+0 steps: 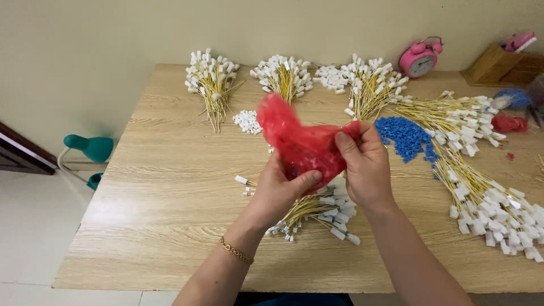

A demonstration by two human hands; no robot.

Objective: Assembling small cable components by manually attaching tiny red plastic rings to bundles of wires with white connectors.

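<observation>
Both my hands hold a crumpled red plastic bag [294, 139] above the middle of a wooden table [170, 187]. My left hand [277, 190] grips its lower edge, thumb pressed on the plastic. My right hand [365, 167] pinches the bag's right side. Under my hands lies a bundle of yellow wires with white end caps [326, 209], partly hidden by my hands and the bag.
Several more yellow-wire bundles lie along the back [212, 82] [283, 76] [371, 85] and right side [493, 207]. A heap of blue pieces [405, 136], small white piles [247, 121], a pink alarm clock [419, 59] and a wooden holder [501, 65] stand there too. A teal stool [90, 150] sits left of the table.
</observation>
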